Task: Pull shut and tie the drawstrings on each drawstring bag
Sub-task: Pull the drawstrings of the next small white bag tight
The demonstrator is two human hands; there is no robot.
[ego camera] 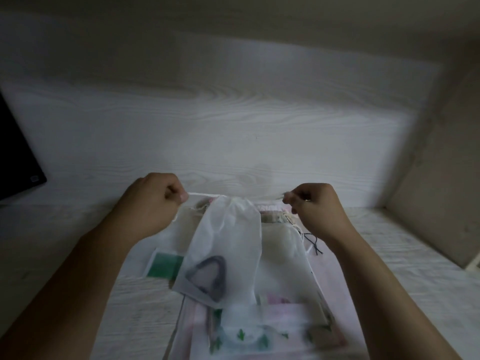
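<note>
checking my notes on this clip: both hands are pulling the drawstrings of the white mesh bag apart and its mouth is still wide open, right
Not quite. In the head view the left hand and right hand do pull the drawstrings apart, but the mouth of the white mesh bag is already gathered shut, not wide open.

Pale wood-grain surface (233, 120), dimly lit. Left hand (150, 201) and right hand (315, 207) raised apart, each pinching one end of a white cord drawstring (205, 194). Between them, sheer white fabric drawstring bag (228, 245) with gathered neck, a dark triangular shape showing through its lower part. Beneath it, a blurred stack of other pale cloth bags (283, 245), pink and green prints. Dark flat object (15, 157) at far left edge.
</note>
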